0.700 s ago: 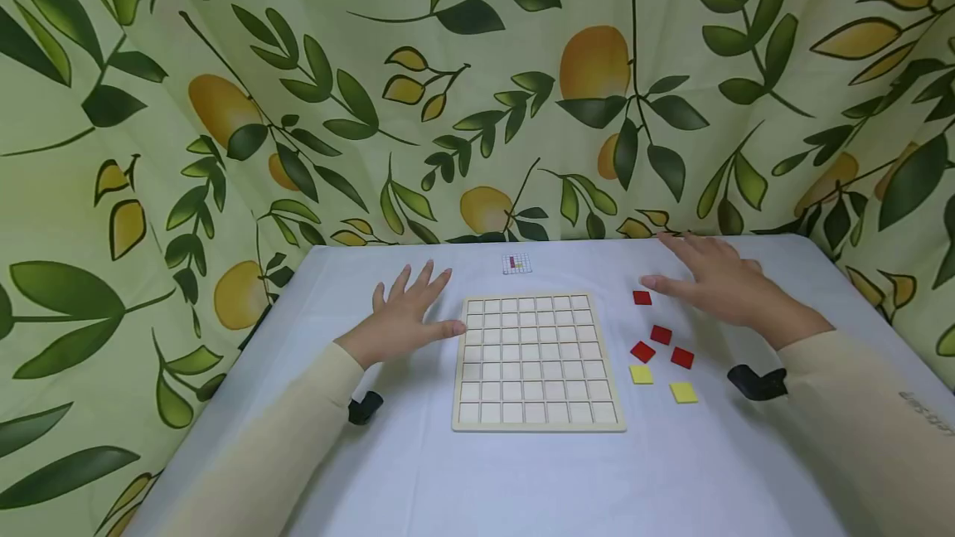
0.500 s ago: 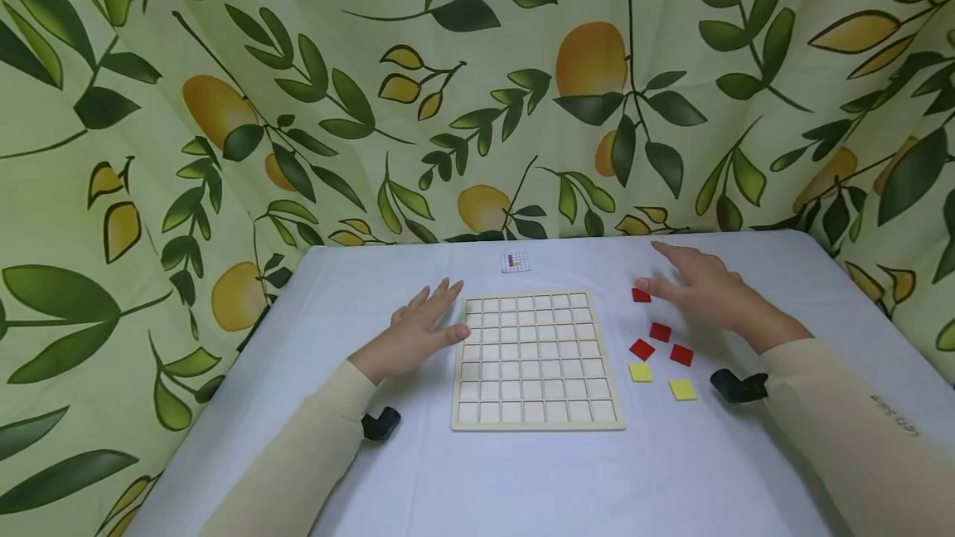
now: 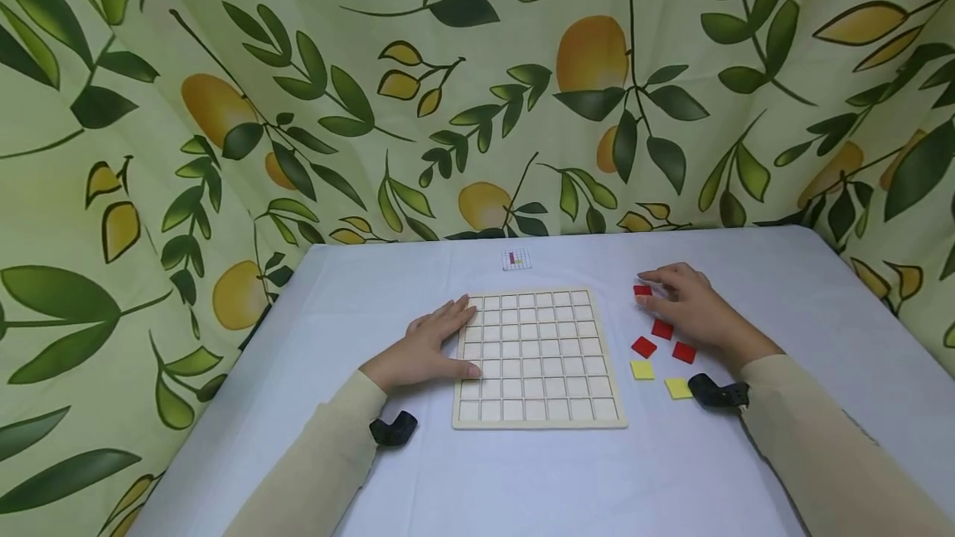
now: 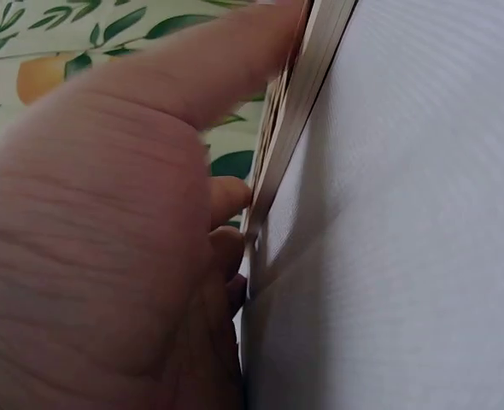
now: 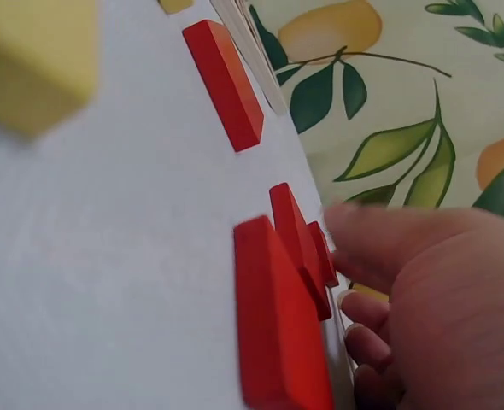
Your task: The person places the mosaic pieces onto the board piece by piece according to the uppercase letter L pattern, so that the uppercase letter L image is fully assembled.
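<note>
Where my left hand (image 3: 421,350) rests: left side of the board (image 3: 540,424), fingers nearly straight, thumb spread, not gripping.
My right hand (image 3: 695,311): thumb and index bent, slightly parted, either side of the far red tile (image 3: 642,291); can't tell if pinched.
Red tiles (image 3: 661,329): three more, nearer me, right of the board.
Yellow tiles (image 3: 642,370): two, nearer still.
Printed card (image 3: 516,259): beyond the board.
</note>
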{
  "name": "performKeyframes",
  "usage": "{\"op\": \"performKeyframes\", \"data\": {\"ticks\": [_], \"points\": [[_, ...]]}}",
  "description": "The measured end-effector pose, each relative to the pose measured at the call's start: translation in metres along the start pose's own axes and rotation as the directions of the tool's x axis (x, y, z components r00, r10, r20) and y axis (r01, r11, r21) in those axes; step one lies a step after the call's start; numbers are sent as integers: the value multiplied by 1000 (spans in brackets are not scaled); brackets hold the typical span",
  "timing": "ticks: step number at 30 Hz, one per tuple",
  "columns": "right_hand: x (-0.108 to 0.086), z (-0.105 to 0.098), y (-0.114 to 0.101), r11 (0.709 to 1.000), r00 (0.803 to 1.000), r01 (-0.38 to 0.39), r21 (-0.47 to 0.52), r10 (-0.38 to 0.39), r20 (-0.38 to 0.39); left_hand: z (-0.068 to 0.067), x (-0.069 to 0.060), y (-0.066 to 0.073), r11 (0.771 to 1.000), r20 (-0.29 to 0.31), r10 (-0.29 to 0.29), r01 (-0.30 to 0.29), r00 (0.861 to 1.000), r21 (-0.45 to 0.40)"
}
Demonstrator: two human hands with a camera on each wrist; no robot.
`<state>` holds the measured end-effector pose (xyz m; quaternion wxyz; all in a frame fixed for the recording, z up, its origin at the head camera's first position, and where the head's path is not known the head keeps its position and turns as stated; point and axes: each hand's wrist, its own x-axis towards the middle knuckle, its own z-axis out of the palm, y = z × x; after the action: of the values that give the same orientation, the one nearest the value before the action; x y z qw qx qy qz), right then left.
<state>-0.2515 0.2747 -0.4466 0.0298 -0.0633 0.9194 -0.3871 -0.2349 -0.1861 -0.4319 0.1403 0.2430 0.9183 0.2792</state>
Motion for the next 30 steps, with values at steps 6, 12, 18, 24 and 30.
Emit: {"op": "performKeyframes", "data": {"ticks": [6, 12, 18, 24, 30], "points": [[-1, 3, 1, 998, 998, 40, -56, -43, -50, -2, 0, -2, 998, 13, 37, -37, 999, 43], [-2, 5, -3, 1000, 997, -19, 11, 20, -76, -2, 0, -3, 998, 18, 40, -41, 999, 41], [-7, 7, -7, 996, 991, -77, 54, 82, -104, -1, -3, -2, 998, 26, 45, -46, 999, 47], [-12, -1, -21, 990, 991, -76, 121, 88, -98, -1, -3, -1, 998, 27, 44, -45, 999, 46], [-15, -8, -41, 990, 995, 11, 137, 2, -96, 0, -3, -2, 998, 24, 35, -36, 999, 48]]}}
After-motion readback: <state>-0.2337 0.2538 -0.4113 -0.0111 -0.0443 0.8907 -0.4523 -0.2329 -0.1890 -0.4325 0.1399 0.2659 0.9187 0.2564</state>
